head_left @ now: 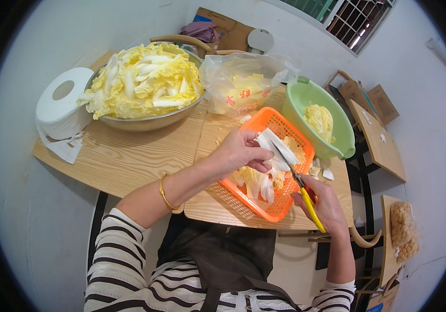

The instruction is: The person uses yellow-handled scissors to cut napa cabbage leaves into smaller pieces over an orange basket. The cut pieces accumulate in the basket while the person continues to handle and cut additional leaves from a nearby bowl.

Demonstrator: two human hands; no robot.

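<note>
My left hand pinches a white napa cabbage leaf stem over an orange plastic basket. My right hand is on a pair of scissors with a yellow and a red handle; the blades lie against the stem. Yellow and white cabbage pieces lie in the basket below. Behind it stands a clear plastic bag with red print and yellow leaves inside. A light green basin holds a cabbage head. At the left, a metal colander is heaped with cabbage leaves.
A large paper roll stands at the left end of the wooden table. Small cabbage scraps lie beside the basket. A wooden chair's curved back is behind the table. Another table at the right bears a bag of round brown items.
</note>
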